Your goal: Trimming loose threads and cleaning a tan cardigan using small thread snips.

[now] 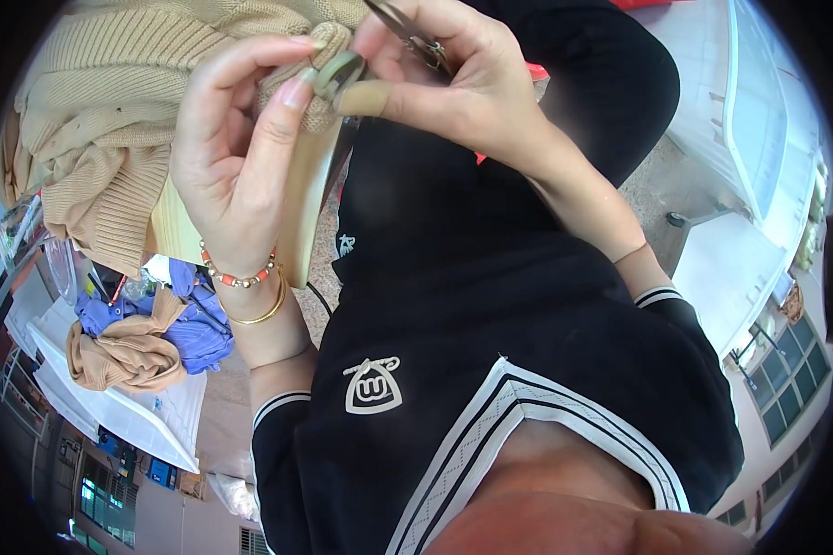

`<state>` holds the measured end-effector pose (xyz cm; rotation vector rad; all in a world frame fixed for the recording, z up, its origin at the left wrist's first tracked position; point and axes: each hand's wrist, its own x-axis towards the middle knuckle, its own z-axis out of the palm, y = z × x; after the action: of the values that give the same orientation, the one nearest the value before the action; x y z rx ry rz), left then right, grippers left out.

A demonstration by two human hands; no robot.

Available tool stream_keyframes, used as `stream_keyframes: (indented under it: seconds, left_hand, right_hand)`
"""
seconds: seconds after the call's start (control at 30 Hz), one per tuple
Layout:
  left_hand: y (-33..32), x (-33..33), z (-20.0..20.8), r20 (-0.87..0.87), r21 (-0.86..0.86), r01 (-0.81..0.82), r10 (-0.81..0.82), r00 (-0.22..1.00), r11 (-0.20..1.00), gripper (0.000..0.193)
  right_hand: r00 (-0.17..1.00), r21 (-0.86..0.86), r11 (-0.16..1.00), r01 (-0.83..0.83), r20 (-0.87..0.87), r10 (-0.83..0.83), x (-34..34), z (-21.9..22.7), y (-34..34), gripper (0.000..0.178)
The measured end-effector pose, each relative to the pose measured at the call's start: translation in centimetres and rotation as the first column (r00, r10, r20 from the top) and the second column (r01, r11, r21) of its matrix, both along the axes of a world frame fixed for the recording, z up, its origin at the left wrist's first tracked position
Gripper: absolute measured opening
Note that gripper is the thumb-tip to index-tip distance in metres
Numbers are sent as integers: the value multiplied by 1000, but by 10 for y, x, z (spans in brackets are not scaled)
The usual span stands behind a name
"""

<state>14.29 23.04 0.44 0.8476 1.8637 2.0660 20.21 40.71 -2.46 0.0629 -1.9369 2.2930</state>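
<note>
A tan ribbed knit garment (pixel 125 69) lies bunched at the upper left. My left hand (pixel 241 139) pinches a rolled edge of it between thumb and fingers. On that edge sits a round greenish button (pixel 335 76), standing partly tilted by my left thumb. My right hand (pixel 477 97) is closed with a pair of small dark metal scissors (pixel 415 35) tucked in it, the blades pointing up and left. Its thumb wears a yellowish tape wrap (pixel 366 98) and reaches to the button's edge. Whether any thread runs there is too small to tell.
A pale wooden board (pixel 301 222) lies under the garment, beside my dark-trousered legs (pixel 491 185). On the left, blue cloth (pixel 199 319) and another tan knit piece (pixel 130 351) rest on a white surface (pixel 180 421). White panels (pixel 731 268) stand at the right.
</note>
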Motion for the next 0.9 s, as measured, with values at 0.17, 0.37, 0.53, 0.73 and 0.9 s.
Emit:
stream_keyframes:
  seconds: [0.17,0.37,0.53,0.73,0.9]
  left_hand:
    - [-5,-2,4,-6,-79,16,-17,1000,997,25]
    - [-13,-5,9,-31,-289,67,-79,996,955,24]
    - [-13,-9,6,-244,-332,28,-114,963,943,26]
    - [-7,-10,8,-460,-340,-20,-148,876,940,30]
    - [-9,-13,3,-523,-337,-52,-141,841,940,30]
  right_hand:
    - [988,191,982,18,-151,11,-3,-5,6,22]
    - [927,245,970,8,-366,85,-7,17,15,25]
    - [957,246,960,-133,-221,190,-5,25,23,24]
    - [925,461,883,-90,-289,245,-12,11,29,26]
    - [961,293,940,-176,-158,229,-6,24,27,27]
